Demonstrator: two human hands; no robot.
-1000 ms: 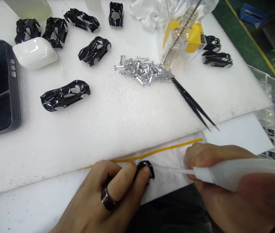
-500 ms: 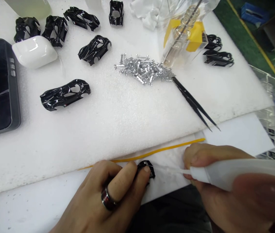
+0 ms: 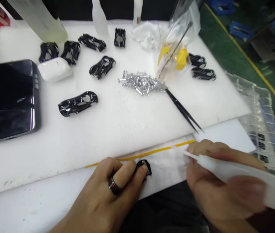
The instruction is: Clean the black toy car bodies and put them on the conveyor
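My left hand [image 3: 118, 191], with a dark ring on one finger, is closed on a small black toy car body [image 3: 147, 165] at the near edge of the work surface. Most of that body is hidden under the fingers. In my right hand [image 3: 227, 191] is a white squeeze bottle [image 3: 244, 176], its thin nozzle pointing left and standing apart from the car body. White tissue [image 3: 166, 165] lies beneath, between the hands. A yellow strip [image 3: 152, 152] runs just behind them. Black tweezers [image 3: 182, 110] rest beyond, touching a heap of small silvery parts [image 3: 142, 83].
Several black car bodies [image 3: 78, 103] stand on the white foam board [image 3: 118, 129]. At the left are a dark-screened device [image 3: 9, 100] and a white case [image 3: 54, 69]. A clear holder with yellow pieces [image 3: 173, 58] stands at back right. A clear compartment tray [image 3: 254, 97] lies beyond the right edge.
The bottle's nozzle has drawn back from the car body and tilted upward. My left hand keeps its hold. The camera view has shifted, showing more of the far side.
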